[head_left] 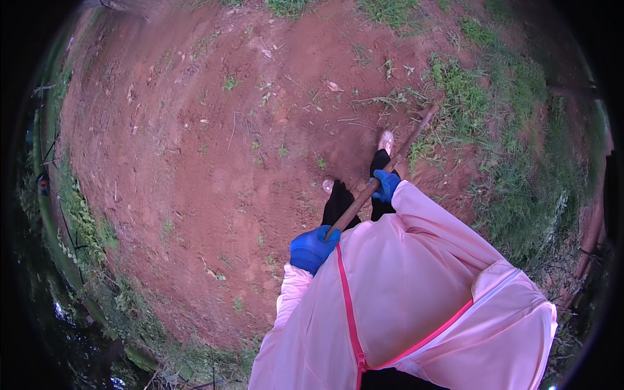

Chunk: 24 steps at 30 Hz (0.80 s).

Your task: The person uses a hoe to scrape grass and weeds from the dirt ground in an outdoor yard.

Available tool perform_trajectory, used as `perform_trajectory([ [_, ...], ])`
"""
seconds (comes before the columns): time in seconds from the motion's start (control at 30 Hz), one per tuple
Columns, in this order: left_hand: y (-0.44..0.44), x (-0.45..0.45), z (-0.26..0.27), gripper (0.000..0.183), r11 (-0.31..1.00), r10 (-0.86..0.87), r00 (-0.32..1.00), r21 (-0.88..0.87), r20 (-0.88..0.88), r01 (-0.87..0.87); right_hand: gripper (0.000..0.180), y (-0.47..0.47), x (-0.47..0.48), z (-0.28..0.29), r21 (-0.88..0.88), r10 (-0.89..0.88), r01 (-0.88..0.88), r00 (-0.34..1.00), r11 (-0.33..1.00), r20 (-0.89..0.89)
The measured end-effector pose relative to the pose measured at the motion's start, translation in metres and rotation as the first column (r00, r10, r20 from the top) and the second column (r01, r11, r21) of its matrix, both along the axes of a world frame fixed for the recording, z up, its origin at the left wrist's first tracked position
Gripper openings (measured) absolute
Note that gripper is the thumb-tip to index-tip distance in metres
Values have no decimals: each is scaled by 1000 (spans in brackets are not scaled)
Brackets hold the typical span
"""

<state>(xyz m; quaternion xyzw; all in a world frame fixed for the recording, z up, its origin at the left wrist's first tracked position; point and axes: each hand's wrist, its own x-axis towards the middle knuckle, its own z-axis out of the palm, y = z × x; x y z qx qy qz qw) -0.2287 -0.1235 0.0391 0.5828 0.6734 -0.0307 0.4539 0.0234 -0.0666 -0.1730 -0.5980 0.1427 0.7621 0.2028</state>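
A long wooden handle (360, 201) runs from my waist forward and to the right, in front of my legs. My left hand (312, 247), in a blue knitted glove, is closed around its near end. Farther along the shaft, my right hand (386, 185), also in a blue glove, grips it above my right leg. The far end of the tool (429, 114) reaches the edge of a grass patch; a dark head seems to be there, but its kind is hard to tell.
Reddish bare soil (204, 185) with small weeds and dry leaves spreads ahead and to the left. Grass (516, 161) grows along the right side. My feet, in light clogs (385, 141), stand just left of the tool. Darker vegetation borders the far left.
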Motion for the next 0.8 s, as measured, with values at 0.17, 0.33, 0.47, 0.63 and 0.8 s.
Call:
perform_trajectory([
  [0.17,69,70,-15,28,791,-445,893,498,68,356,19,-37,142,60,61,-668,690,716,721,-202],
  [0.33,101,88,12,32,667,-606,791,491,-79,560,12,-66,169,32,250,-835,883,462,398,-298],
  [0.47,144,126,44,41,621,-680,721,418,-131,663,20,-26,195,4,310,-810,851,510,425,-290],
  [0.63,172,173,93,63,621,-629,755,465,-186,631,27,48,197,33,449,-671,793,598,413,-438],
  [0.8,181,179,103,53,748,-474,848,400,-235,529,23,106,196,42,381,-608,768,640,515,-469],
])
